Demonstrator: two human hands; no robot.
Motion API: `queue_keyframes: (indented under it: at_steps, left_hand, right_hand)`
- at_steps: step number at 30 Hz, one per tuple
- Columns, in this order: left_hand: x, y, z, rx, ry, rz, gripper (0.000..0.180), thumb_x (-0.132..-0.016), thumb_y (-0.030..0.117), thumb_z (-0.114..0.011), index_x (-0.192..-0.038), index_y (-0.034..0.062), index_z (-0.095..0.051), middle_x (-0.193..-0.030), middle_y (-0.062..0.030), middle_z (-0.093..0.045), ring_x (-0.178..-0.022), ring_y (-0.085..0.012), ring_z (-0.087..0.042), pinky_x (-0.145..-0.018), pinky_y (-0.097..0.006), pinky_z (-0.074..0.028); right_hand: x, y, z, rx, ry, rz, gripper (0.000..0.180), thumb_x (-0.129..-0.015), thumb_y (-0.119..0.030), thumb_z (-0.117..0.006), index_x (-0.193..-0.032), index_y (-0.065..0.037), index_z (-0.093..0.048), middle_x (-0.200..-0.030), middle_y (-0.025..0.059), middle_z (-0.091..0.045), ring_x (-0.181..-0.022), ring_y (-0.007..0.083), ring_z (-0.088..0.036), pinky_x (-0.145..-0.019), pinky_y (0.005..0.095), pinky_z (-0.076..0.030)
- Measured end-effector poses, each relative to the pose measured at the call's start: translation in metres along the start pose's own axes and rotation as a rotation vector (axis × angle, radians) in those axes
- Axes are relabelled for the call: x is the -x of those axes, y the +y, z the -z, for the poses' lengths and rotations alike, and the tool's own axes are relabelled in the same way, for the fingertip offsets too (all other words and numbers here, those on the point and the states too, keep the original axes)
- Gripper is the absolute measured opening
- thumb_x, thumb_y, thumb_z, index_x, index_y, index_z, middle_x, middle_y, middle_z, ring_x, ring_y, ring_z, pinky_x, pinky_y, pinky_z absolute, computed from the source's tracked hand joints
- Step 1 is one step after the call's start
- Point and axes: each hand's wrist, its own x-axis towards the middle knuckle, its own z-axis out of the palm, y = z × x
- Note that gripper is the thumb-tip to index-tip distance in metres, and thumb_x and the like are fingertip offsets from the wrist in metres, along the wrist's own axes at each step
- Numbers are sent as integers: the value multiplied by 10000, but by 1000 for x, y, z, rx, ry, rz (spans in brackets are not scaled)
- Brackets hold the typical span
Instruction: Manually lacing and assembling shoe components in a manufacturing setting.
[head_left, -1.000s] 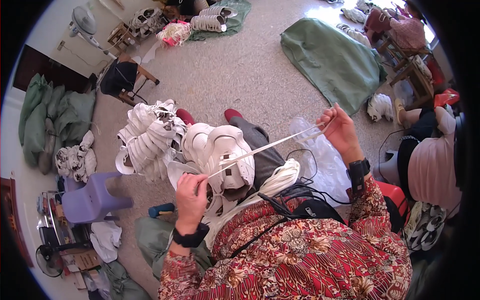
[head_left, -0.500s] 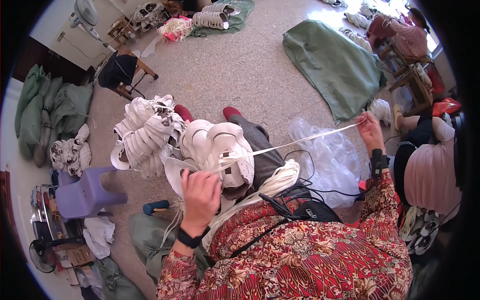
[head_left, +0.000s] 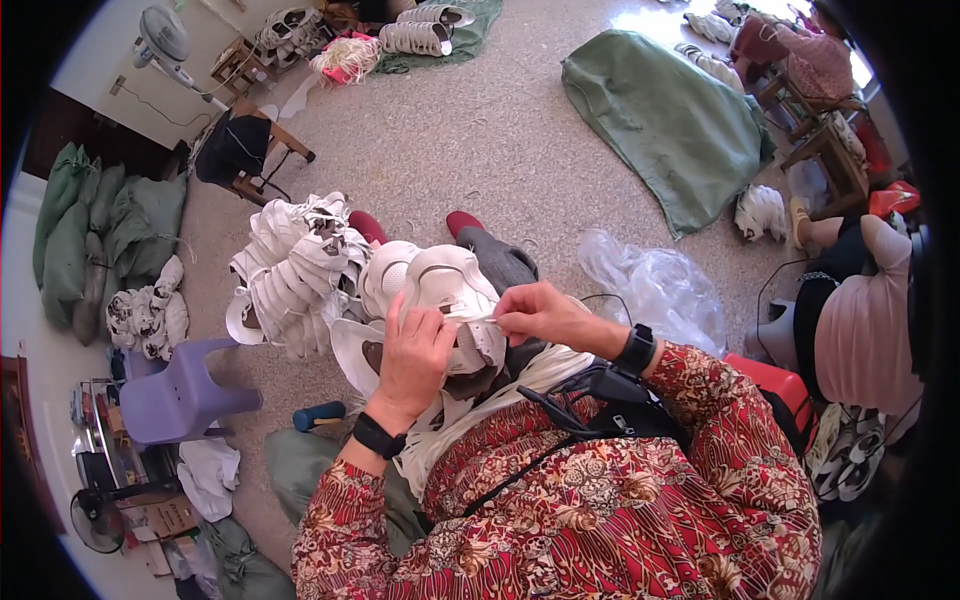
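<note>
Your right hand (head_left: 540,313) pinches a lace (head_left: 487,320) at the shoe (head_left: 442,276); lacing seems begun, unfinished. Whether your left hand (head_left: 412,362) pinches, I cannot tell.

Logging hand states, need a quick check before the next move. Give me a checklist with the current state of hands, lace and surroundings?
1. Right hand pinching the lace: ok, thumb and fingertip appear closed on it.
2. Left hand at the shoe: ok, fingers are over its upper; exact grip hidden.
3. Lace through the holes: cannot tell, fingers cover it and detail is too small.
4. Lace bundle within reach: ok, lies across the lap.
5. Black cord well away from the bundle: not ok, it lies close by on the lap.
6. Shoe stack clear of both hands: ok, off to the left.
</note>
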Motion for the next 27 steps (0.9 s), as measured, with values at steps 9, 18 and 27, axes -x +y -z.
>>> queue_keyframes:
  at_steps: [9,18,27]
  left_hand:
    - [80,12,-18,156,-41,64,117,-913,62,-605,-1007,16,-656,-822,-52,-662,-750,-162,-626,-800,-369,-469]
    - [61,31,-44,303,-32,124,137,-942,70,-579,-1030,-3,-656,-812,-49,-663,-733,-144,-628,-751,-332,-488]
    - [45,26,-43,445,-31,188,163,-971,79,-554,-1052,-21,-655,-803,-45,-663,-716,-125,-630,-702,-295,-506]
  right_hand:
    - [1,-7,-26,469,-286,-2,126,-849,-112,-589,-860,8,-628,-812,173,-673,-745,348,-659,-659,439,-515]
    - [2,-27,-38,1126,-554,478,82,-812,-78,-598,-815,2,-579,-777,186,-636,-762,394,-653,-671,452,-533]
    - [-1,-8,-22,550,-395,91,80,-844,-75,-627,-854,-6,-587,-745,169,-640,-663,347,-626,-624,395,-508]
